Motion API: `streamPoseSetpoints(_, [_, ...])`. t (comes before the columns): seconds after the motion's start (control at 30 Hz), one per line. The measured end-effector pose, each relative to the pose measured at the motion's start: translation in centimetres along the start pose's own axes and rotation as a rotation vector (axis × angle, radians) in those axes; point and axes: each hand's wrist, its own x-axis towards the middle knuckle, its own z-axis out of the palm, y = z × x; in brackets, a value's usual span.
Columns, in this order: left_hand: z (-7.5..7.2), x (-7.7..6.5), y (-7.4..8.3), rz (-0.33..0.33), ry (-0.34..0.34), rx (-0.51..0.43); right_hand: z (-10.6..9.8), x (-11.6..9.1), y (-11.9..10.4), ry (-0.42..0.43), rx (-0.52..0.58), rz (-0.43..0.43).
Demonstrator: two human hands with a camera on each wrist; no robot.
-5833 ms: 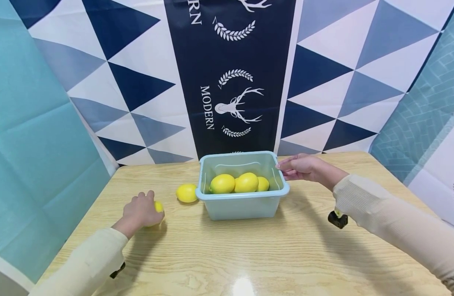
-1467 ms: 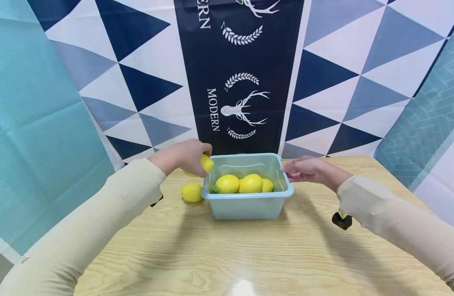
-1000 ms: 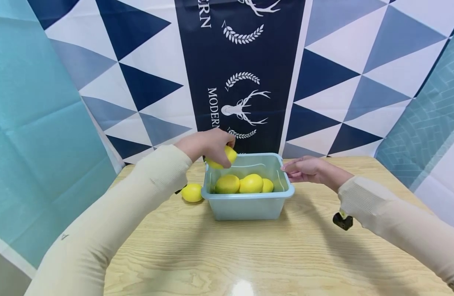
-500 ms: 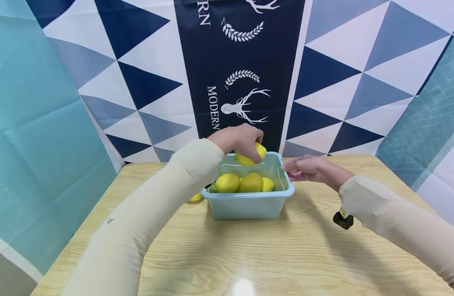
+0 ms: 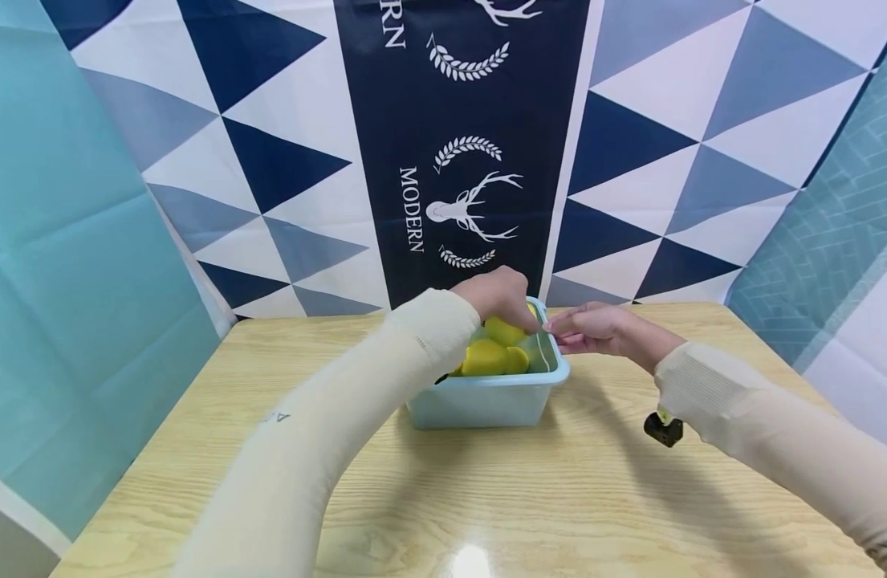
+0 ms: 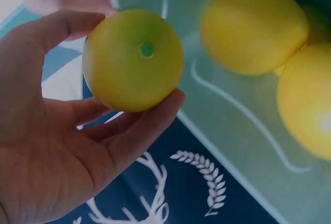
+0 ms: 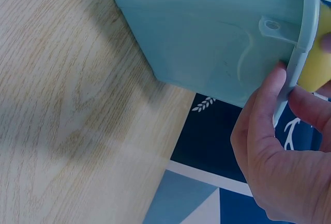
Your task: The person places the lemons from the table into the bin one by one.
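My left hand (image 5: 497,295) grips a yellow lemon (image 6: 133,61) with a green stem end, thumb on one side and fingers on the other. In the head view it is low over the back right part of a light blue plastic bin (image 5: 479,408). Several lemons (image 6: 253,27) lie inside the bin, partly covered by the left hand and forearm in the head view. My right hand (image 7: 282,149) pinches the bin's right rim between thumb and fingers, as the right wrist view shows.
The bin stands on a light wooden table (image 5: 559,498), near its back edge. Behind it hangs a patterned cloth (image 5: 465,120) with triangles and a deer head. A teal cloth (image 5: 75,281) hangs at the left. My left sleeve (image 5: 327,417) crosses the table's left part.
The left hand picked up a lemon at the left, carried it rightward over the bin and lowered it. Its arm now hides the lemon left of the bin. The right hand stays at the rim.
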Motion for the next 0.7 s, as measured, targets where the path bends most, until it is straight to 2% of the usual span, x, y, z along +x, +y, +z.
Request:
streamPoseSetpoints(0.23, [1.8, 1.3, 0.6, -0.032, 0.078, -0.027, -0.1, -0.1, -0.1, 0.006, -0.02, 0.004])
streamPoseSetpoints(0.37, [2.4, 1.7, 0.9, -0.052, 0.1, -0.041, 0.0, 0.0, -0.1, -0.003, -0.029, -0.004])
streamPoseSetpoints(0.5, [2.6, 1.9, 1.1, -0.091, 0.059, -0.059, -0.1, 0.1, 0.0, -0.014, -0.026, -0.002])
streamPoseSetpoints(0.7, [2.7, 1.8, 1.4, -0.124, -0.051, -0.093, 0.0, 0.0, 0.0, -0.002, -0.005, 0.001])
